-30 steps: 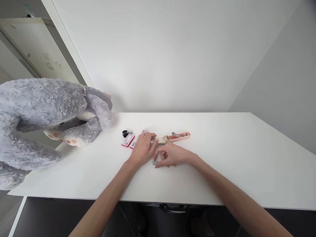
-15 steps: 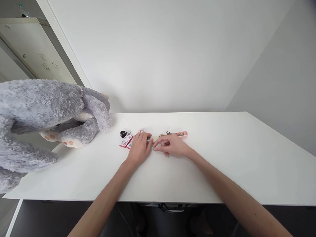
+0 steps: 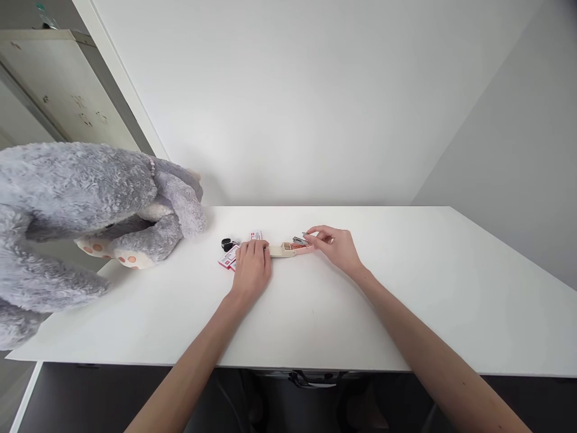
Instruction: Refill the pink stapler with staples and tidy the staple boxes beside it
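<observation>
A pink and cream stapler (image 3: pixel 288 248) lies opened out flat on the white table (image 3: pixel 406 300). My left hand (image 3: pixel 251 268) presses down on its cream end with the fingers closed over it. My right hand (image 3: pixel 336 245) is at the pink end, fingertips pinched over the metal staple channel; what they pinch is too small to make out. Small red and white staple boxes (image 3: pixel 229 257) lie just left of my left hand, partly hidden by it. A black binder clip (image 3: pixel 227 243) sits behind them.
A large grey plush toy (image 3: pixel 85 210) sprawls over the table's left end, its paws resting on the surface. A beige cabinet (image 3: pixel 58 90) stands behind it. White walls meet at the back right corner.
My right hand lifted from the table in front of the stapler, carried a small metal piece forward and now sits at the pink end. My left hand stayed on the cream end.
</observation>
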`<state>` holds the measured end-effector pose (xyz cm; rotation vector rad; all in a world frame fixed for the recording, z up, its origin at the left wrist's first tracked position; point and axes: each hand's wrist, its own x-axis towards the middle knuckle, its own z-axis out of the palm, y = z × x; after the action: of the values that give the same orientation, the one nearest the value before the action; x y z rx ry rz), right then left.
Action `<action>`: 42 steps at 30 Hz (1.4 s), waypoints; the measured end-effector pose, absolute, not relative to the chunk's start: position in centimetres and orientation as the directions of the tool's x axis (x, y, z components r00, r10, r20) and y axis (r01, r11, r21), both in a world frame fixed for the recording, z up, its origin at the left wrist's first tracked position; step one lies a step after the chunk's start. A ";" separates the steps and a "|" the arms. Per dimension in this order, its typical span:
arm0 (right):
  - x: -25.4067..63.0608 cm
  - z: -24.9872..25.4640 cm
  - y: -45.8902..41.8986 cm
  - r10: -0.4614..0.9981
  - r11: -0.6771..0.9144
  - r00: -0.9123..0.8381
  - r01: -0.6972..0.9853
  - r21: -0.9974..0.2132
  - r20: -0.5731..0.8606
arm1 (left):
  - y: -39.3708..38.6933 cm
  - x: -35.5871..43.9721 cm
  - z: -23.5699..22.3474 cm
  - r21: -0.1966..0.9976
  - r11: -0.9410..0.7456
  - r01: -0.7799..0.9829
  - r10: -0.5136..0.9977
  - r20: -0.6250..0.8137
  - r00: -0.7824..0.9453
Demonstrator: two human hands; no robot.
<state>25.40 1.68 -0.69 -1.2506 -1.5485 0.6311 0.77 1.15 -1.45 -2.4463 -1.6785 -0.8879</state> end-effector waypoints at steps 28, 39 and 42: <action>25.6 -1.1 1.8 0.886 0.438 -0.157 0.590 -0.678 0.435 | 1.1 0.7 -1.6 0.345 -0.541 0.767 0.814 0.444 0.375; 25.2 -0.9 1.4 0.897 0.438 -0.200 0.508 -0.742 0.393 | 1.1 0.7 -1.6 0.359 -0.570 0.739 0.800 0.449 0.399; 25.3 -1.0 1.6 0.917 0.397 -0.164 0.483 -0.781 0.365 | 1.0 0.7 -1.6 0.365 -0.564 0.741 0.806 0.438 0.398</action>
<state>25.28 1.58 -0.98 -1.2166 -1.7974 0.6362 0.67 1.02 -1.57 -2.7178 -1.5102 -0.9565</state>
